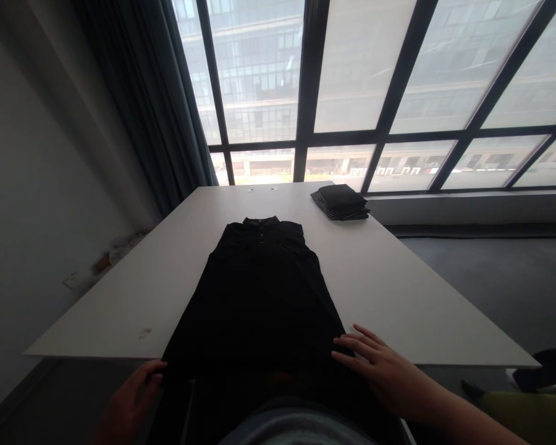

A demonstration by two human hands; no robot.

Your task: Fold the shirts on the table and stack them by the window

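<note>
A black polo shirt (264,296) lies spread on the white table (412,296), its collar and buttons at the far end and its hem at the near edge. At the hem's left corner, my left hand (132,395) has its finger and thumb closed on the cloth, though this spot is dark. My right hand (375,364) rests by the right corner of the hem, fingers stretched out and apart, the tips touching the shirt's side edge. The lowest part of the hem blends into the shadow below the table edge.
A stack of folded dark clothes (340,201), partly striped, sits at the table's far right. Beyond are tall windows (259,80) and a dark curtain (152,93). A wall with a socket (71,280) stands to the left. Something yellow-green (528,408) is at lower right.
</note>
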